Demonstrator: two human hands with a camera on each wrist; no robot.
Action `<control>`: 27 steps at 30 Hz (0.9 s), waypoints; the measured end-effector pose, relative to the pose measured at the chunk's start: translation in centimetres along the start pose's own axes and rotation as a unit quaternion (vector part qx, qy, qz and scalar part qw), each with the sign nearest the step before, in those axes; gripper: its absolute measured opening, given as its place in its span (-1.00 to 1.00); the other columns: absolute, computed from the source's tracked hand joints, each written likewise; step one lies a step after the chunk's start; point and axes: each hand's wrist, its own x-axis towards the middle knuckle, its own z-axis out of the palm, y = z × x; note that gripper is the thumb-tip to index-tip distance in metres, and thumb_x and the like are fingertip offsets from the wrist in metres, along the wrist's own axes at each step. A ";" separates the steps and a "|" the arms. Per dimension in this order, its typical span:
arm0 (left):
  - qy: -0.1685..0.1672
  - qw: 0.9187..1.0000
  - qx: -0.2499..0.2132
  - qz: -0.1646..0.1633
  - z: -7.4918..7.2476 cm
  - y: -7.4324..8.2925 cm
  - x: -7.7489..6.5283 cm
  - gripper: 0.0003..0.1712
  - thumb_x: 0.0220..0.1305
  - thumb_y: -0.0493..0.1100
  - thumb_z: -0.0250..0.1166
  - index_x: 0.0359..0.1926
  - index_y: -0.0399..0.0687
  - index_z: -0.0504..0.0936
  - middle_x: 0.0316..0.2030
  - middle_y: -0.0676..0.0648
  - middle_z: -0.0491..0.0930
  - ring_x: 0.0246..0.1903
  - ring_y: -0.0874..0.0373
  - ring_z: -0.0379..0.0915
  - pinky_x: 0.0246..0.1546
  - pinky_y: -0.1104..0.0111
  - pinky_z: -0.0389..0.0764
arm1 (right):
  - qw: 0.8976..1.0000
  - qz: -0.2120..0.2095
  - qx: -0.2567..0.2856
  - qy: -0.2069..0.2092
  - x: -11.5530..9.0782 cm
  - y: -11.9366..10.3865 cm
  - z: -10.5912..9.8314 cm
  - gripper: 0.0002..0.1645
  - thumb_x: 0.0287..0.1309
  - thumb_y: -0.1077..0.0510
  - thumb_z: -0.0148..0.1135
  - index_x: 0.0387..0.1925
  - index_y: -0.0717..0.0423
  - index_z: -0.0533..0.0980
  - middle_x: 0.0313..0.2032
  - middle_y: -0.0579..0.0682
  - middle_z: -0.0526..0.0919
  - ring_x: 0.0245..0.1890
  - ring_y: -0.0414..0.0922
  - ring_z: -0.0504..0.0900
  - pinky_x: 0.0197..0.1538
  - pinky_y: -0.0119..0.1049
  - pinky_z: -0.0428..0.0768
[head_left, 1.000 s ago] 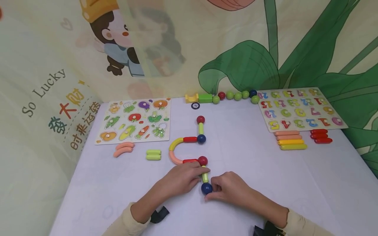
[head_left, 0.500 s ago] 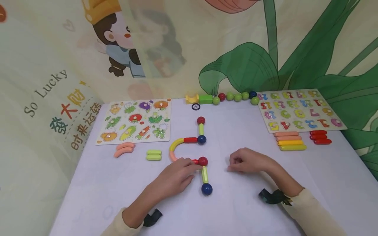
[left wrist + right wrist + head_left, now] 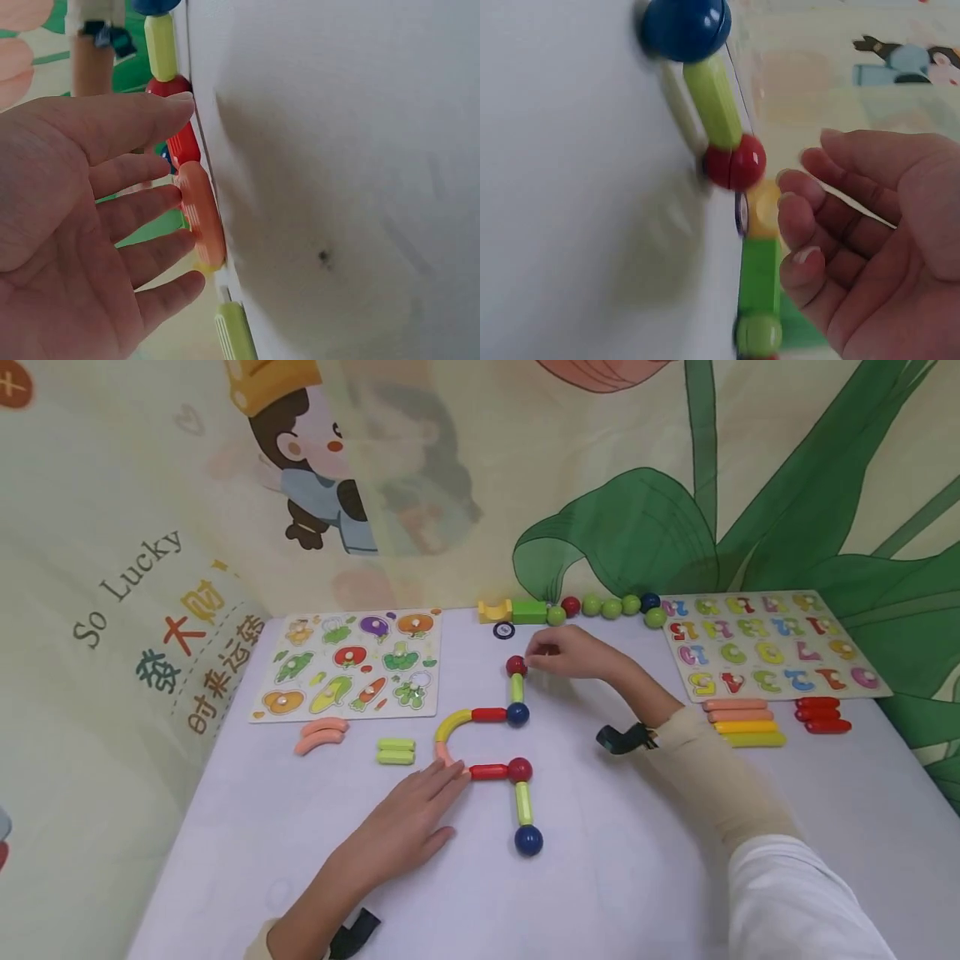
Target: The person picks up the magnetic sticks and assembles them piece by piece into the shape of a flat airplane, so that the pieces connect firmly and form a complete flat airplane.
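Note:
A chain of magnetic rods and balls lies mid-table. Its upper end has a red ball (image 3: 515,666), a lime rod (image 3: 517,688) and a blue ball (image 3: 517,714). A red rod, a yellow curved rod (image 3: 452,723) and a pink curved rod (image 3: 202,214) bend round to a lower red rod (image 3: 490,772), red ball, lime rod (image 3: 523,804) and blue ball (image 3: 528,841). My left hand (image 3: 408,814) lies at the pink curve, fingers straight; contact is unclear. Beside the upper red ball, my right hand (image 3: 573,653) has loosely bent fingers, holding nothing.
Two puzzle boards, vegetables (image 3: 345,667) and numbers (image 3: 772,643), lie left and right. Yellow and green blocks (image 3: 529,612) and several balls (image 3: 611,608) line the back by the curtain. Loose rods rest near the boards, including lime ones (image 3: 396,752) and red ones (image 3: 821,715).
My right hand has left the lower blue ball and moved up to the upper red ball. My left hand has slid left off the lower lime rod and red ball toward the pink curve.

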 end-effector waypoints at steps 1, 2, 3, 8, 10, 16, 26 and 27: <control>-0.006 1.000 -0.001 -0.002 0.0 0.0 -0.1 -0.12 0.04 0.04 0.33 0.35 0.02 0.14 0.34 0.00 0.04 0.32 0.06 -0.13 0.18 0.13 0.17 | 1.000 -0.008 0.000 -0.006 1.2 -0.6 0.3 -0.81 0.13 0.09 0.18 -0.26 0.09 0.58 -0.38 -0.06 0.58 -0.40 -0.11 0.47 -0.32 -0.31 0.52; -0.010 1.000 -0.002 -0.004 0.1 0.0 -0.1 -0.11 0.04 0.04 0.33 0.35 0.02 0.12 0.34 0.01 0.02 0.32 0.06 -0.14 0.18 0.13 0.16 | 1.000 -0.014 -0.001 -0.016 2.4 -1.2 0.7 -0.80 0.14 0.09 0.18 -0.24 0.09 0.58 -0.36 -0.06 0.58 -0.39 -0.12 0.47 -0.32 -0.32 0.53; -0.014 1.000 -0.004 -0.007 0.1 0.1 -0.2 -0.10 0.05 0.05 0.32 0.36 0.03 0.10 0.35 0.02 0.01 0.32 0.07 -0.15 0.19 0.13 0.15 | 0.999 -0.022 -0.004 -0.027 3.5 -2.0 1.1 -0.79 0.14 0.09 0.17 -0.22 0.09 0.57 -0.34 -0.07 0.58 -0.38 -0.12 0.48 -0.31 -0.33 0.53; -0.041 0.999 -0.005 -0.017 0.2 0.4 -0.5 -0.08 0.05 0.08 0.31 0.37 0.03 0.08 0.36 0.05 -0.03 0.33 0.10 -0.20 0.20 0.10 0.11 | 0.993 -0.075 -0.056 -0.075 8.5 -6.1 3.6 -0.74 0.18 0.09 0.12 -0.11 0.06 0.56 -0.26 -0.14 0.56 -0.29 -0.17 0.46 -0.22 -0.39 0.48; -0.049 0.999 -0.002 -0.016 0.2 0.5 -0.6 -0.08 0.04 0.09 0.31 0.36 0.02 0.08 0.36 0.05 -0.04 0.33 0.10 -0.21 0.20 0.10 0.11 | 0.988 -0.100 -0.077 -0.089 10.1 -7.7 4.9 -0.71 0.19 0.10 0.11 -0.06 0.05 0.54 -0.19 -0.15 0.55 -0.27 -0.18 0.45 -0.18 -0.41 0.45; -0.057 0.998 0.004 0.002 -0.1 0.7 -1.1 -0.11 0.08 0.07 0.30 0.36 -0.03 0.10 0.35 0.01 -0.01 0.33 0.07 -0.23 0.21 0.08 0.08 | 0.963 -0.181 -0.133 -0.151 13.0 -12.5 9.1 -0.58 0.23 0.17 0.02 0.14 -0.06 0.42 0.09 -0.16 0.43 0.06 -0.22 0.36 0.11 -0.42 0.29; -0.031 0.999 0.003 0.039 -0.2 0.8 -1.9 -0.15 0.12 0.02 0.27 0.34 -0.13 0.10 0.35 -0.07 0.00 0.32 0.01 -0.18 0.19 0.04 0.12 | 0.923 -0.189 -0.239 -0.234 14.2 -18.3 13.2 -0.52 0.31 0.13 -0.12 0.18 -0.41 0.33 0.25 -0.24 0.21 0.21 -0.19 0.15 0.20 -0.40 0.15; -0.029 0.999 0.004 0.041 -0.2 0.8 -1.9 -0.15 0.12 0.01 0.27 0.34 -0.13 0.11 0.35 -0.07 0.00 0.32 0.01 -0.18 0.18 0.04 0.12 | 0.919 -0.188 -0.254 -0.234 14.2 -18.4 13.4 -0.53 0.32 0.10 -0.13 0.18 -0.41 0.32 0.23 -0.26 0.23 0.18 -0.18 0.18 0.18 -0.40 0.17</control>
